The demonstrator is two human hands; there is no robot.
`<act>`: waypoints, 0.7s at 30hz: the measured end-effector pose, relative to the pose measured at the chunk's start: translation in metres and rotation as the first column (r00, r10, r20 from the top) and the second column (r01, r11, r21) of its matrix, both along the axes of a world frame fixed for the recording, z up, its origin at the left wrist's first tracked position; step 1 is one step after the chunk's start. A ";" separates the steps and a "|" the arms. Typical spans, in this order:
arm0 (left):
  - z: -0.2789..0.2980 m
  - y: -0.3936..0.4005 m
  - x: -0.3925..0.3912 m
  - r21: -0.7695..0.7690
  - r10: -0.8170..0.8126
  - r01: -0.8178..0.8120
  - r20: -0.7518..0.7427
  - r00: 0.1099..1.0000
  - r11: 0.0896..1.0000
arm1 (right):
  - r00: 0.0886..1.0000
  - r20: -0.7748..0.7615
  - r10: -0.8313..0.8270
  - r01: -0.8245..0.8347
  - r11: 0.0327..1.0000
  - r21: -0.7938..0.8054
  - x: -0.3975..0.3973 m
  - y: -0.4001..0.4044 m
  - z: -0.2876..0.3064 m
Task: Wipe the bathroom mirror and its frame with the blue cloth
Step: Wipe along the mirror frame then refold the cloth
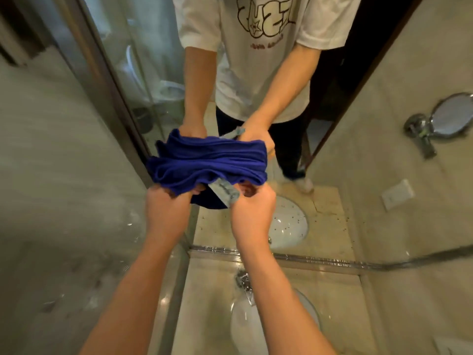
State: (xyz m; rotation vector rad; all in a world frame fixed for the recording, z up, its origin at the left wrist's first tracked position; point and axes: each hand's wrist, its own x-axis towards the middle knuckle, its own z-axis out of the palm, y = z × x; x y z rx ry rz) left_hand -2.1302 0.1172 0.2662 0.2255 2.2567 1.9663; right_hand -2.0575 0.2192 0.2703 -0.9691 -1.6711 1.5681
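Note:
A bunched blue cloth [204,175] with a pale label is stretched between both my hands, right against the lower left part of the bathroom mirror [256,73]. My left hand [169,203] grips its left end and my right hand [253,204] grips its right end. The glass shows the same cloth and hands reflected just above. The mirror's dark frame [112,98] runs diagonally at the left, and its metal bottom edge [307,258] runs across below my wrists.
A white basin [256,326] with a chrome tap [244,281] sits under my forearms on a beige counter. A round shaving mirror [450,115] on a chrome arm hangs on the tiled right wall. Tiled wall fills the left side.

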 end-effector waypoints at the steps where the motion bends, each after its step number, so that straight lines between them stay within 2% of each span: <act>1: -0.002 -0.007 -0.004 -0.025 0.028 -0.028 -0.015 0.999 0.999 | 1.000 -0.004 0.008 -0.008 1.000 0.008 -0.007 -0.009 -0.003; 7: -0.018 -0.020 -0.010 -0.033 0.032 -0.033 -0.046 0.998 0.999 | 1.000 -0.027 0.010 -0.010 1.000 0.008 -0.024 -0.031 -0.023; 11: -0.036 -0.016 -0.007 -0.018 0.004 -0.002 0.115 0.993 1.000 | 0.989 0.121 0.089 -0.097 0.993 0.064 -0.008 -0.016 -0.025; 14: -0.030 -0.010 -0.004 0.066 -0.067 0.058 0.128 0.990 0.996 | 0.972 0.217 0.087 -0.115 0.986 0.119 0.002 -0.003 -0.005; 18: -0.005 0.010 0.000 0.180 -0.055 0.041 0.073 0.996 0.983 | 0.993 0.117 0.032 -0.059 0.970 0.235 0.013 0.013 0.037; 21: -0.003 0.017 0.005 0.201 -0.004 -0.016 0.097 0.995 0.979 | 0.992 0.119 0.049 -0.077 0.966 0.247 0.020 0.018 0.048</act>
